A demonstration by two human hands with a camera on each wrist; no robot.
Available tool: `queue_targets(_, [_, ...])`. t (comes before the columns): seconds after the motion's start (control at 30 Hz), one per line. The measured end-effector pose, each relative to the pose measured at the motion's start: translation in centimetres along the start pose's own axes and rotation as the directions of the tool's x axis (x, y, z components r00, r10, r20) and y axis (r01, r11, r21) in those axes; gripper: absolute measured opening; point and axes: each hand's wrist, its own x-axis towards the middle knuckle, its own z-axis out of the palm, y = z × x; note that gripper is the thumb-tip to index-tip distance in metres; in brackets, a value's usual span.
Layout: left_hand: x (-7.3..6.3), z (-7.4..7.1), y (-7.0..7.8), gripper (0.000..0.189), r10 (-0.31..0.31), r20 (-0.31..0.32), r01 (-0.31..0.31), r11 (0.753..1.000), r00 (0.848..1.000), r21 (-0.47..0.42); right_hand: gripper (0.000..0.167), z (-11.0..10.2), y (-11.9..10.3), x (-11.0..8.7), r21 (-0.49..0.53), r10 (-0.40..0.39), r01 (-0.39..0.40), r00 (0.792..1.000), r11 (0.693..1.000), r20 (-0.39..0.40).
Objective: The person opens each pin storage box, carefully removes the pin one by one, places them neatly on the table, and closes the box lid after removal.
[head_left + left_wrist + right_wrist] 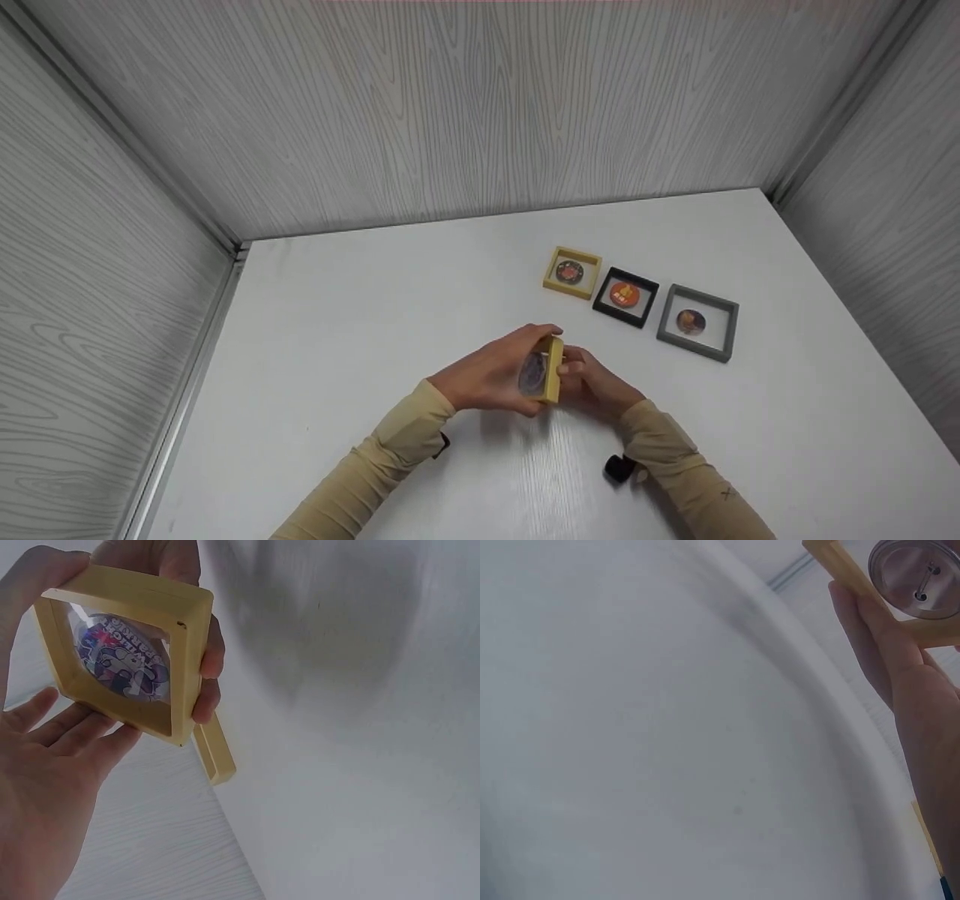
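Frame (554, 375), badge (122, 658) inside; left hand (491, 376), right hand (596, 384) gripping.

Before me stretches a white table (360, 315), bounded by 3 pale walls (450, 112) with grey wood-grain lines; grey strips (842, 105) line the 2 corners.

Our left hand (491, 375) has room toward the desk's (322, 315) left edge; a yellow frame (568, 290), black frame (619, 319) and grey frame (694, 348) obstruct us toward the far right corner.
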Motion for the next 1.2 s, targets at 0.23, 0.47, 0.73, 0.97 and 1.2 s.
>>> queue_targets(0.23, [-0.1,0.2,-0.1,0.104,0.001,0.008,-0.001,1.0,1.0,-0.006,0.04,0.3,0.4,0.1,0.075,-0.016,0.013,0.999,0.997,0.036])
queue_targets(0.47, [-0.4,0.0,-0.2,0.1,0.044,-0.005,-0.044,0.999,0.999,-0.022,0.045,0.0,0.0,0.2,-0.079,0.043,-0.045,0.999,0.996,-0.021])
queue_targets(0.73, [-0.8,-0.6,-0.2,0.095,0.064,-0.021,-0.065,0.998,0.998,-0.027,0.042,-0.2,-0.4,0.3,-0.068,0.031,-0.031,0.999,0.997,0.005])
queue_targets(0.97, [-1.3,-1.0,-0.4,0.095,0.035,-0.028,-0.035,0.999,0.999,-0.01,0.04,-0.4,-0.2,0.8,-0.078,0.03,-0.027,0.999,0.997,0.028])
queue_targets(1.2, [-1.7,-1.4,-0.2,0.095,0.031,-0.016,-0.03,0.999,0.999,0.014,0.036,-0.6,-0.2,1.0,-0.106,0.066,-0.064,0.998,0.992,0.009])
